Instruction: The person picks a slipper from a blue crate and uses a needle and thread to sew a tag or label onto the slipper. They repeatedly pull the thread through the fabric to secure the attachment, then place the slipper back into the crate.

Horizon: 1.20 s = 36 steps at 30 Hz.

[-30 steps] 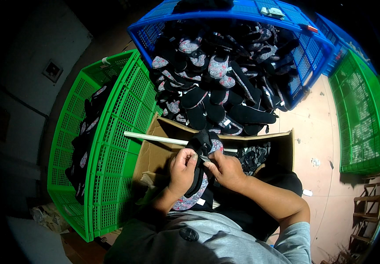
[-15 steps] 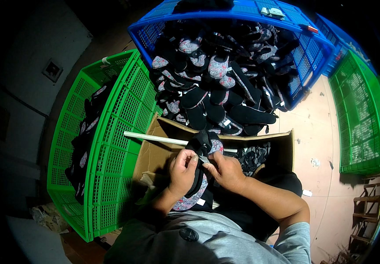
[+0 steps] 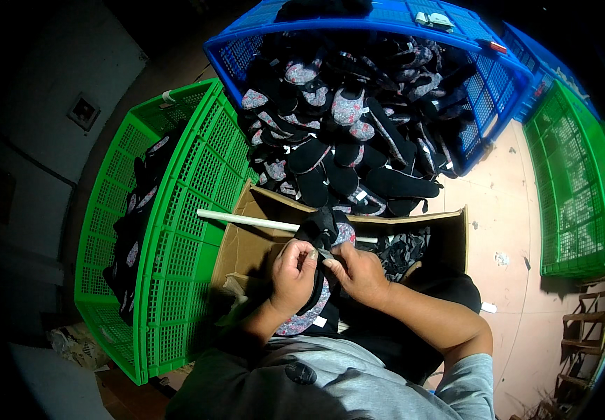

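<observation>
A black slipper with flower-patterned fabric (image 3: 314,320) stands lengthwise in front of my body, over the cardboard box (image 3: 243,245). My left hand (image 3: 293,276) is closed on its left side, thumb and fingertips pinched together at the black edge. From the right, my right hand (image 3: 360,274) pinches a small thin grey piece (image 3: 325,253) against the slipper, its fingertips almost meeting those of the left. What exactly that piece is cannot be made out. A white tag (image 3: 320,322) hangs at the slipper's near end.
A white rod (image 3: 246,220) lies across the box, with dark scraps (image 3: 407,250) inside. Beyond, a tipped blue crate (image 3: 505,105) spills many similar slippers (image 3: 348,106). Green crates stand left (image 3: 176,259) and right (image 3: 572,189). A wooden rack (image 3: 589,325) stands at lower right.
Both hands stay at the slipper, with only a slight shift of the fingers and of the grey piece. Everything else is unchanged.
</observation>
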### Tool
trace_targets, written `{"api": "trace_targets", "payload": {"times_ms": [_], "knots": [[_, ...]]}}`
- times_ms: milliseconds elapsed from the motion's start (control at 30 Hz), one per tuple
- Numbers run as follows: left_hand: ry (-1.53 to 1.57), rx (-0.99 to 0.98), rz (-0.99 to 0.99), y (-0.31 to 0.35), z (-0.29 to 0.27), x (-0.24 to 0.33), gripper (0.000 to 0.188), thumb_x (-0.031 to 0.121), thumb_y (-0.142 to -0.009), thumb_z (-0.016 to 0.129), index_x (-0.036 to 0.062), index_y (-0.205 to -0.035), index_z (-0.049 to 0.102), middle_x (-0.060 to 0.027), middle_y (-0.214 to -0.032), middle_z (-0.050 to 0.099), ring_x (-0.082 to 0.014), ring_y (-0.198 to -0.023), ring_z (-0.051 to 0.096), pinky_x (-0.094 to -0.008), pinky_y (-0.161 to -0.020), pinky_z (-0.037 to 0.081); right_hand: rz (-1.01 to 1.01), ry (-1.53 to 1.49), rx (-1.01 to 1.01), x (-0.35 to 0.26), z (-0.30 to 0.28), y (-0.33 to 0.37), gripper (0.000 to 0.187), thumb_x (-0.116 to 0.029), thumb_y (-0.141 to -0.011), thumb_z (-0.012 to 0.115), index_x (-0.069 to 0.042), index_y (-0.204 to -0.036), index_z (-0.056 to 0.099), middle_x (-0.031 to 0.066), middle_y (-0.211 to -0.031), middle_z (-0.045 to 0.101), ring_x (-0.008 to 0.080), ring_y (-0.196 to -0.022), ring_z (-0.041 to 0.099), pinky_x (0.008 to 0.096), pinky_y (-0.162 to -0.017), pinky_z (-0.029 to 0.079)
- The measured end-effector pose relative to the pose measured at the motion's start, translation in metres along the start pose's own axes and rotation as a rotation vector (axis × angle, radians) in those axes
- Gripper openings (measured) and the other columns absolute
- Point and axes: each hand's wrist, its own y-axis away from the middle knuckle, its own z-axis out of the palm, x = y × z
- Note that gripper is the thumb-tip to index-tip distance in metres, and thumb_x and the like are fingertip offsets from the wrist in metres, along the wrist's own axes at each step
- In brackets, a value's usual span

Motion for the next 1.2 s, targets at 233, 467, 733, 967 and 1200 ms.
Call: {"api": "trace_targets", "payload": {"times_ms": [233,467,733,967,1200], "knots": [[0.017,-0.013,-0.016,0.001,0.000,0.002,0.005,0.003,-0.097,0.061,-0.0001,-0.097,0.058,-0.0045,-0.085,0.059,-0.0120,-0.076,0.056,-0.0269,-0.070,0.048,-0.012,0.005,0.005,0.003,0.002,0.000,0.028,-0.030,-0.097,0.065,-0.004,-0.101,0.055,0.0171,-0.071,0.065,0.0388,-0.067,0.066,0.0483,-0.057,0.051],[0.041,-0.005,-0.030,0.000,0.001,0.000,0.004,0.003,-0.099,0.059,-0.0004,-0.098,0.057,-0.0029,-0.092,0.058,-0.0079,-0.079,0.053,-0.0237,-0.072,0.047,0.046,-0.014,-0.015,0.001,-0.001,0.001,0.027,-0.028,-0.097,0.066,-0.004,-0.104,0.056,0.0186,-0.073,0.067,0.0403,-0.069,0.067,0.0497,-0.059,0.050],[0.085,0.004,0.029,-0.003,0.003,-0.006,0.005,0.003,-0.100,0.060,-0.0014,-0.100,0.057,-0.0044,-0.103,0.060,-0.0076,-0.084,0.053,-0.0227,-0.077,0.047,0.102,0.002,-0.015,-0.004,-0.004,0.004,0.029,-0.029,-0.096,0.067,-0.004,-0.106,0.057,0.0197,-0.078,0.069,0.0413,-0.072,0.068,0.0497,-0.062,0.052],[0.086,0.016,-0.014,-0.003,0.003,-0.003,0.007,0.002,-0.095,0.063,-0.0007,-0.101,0.060,-0.0113,-0.098,0.066,-0.0206,-0.083,0.064,-0.0313,-0.074,0.052,0.121,0.012,0.007,-0.008,-0.004,0.004,0.030,-0.029,-0.096,0.066,-0.003,-0.107,0.056,0.0200,-0.084,0.070,0.0421,-0.075,0.068,0.0496,-0.063,0.053],[0.074,0.012,0.017,-0.002,0.004,-0.002,0.008,0.003,-0.095,0.064,-0.0005,-0.101,0.060,-0.0110,-0.097,0.067,-0.0201,-0.079,0.064,-0.0303,-0.072,0.052,0.151,-0.009,0.008,-0.005,0.001,0.005,0.029,-0.027,-0.097,0.065,-0.003,-0.106,0.055,0.0207,-0.084,0.070,0.0431,-0.076,0.068,0.0503,-0.064,0.053]]}}
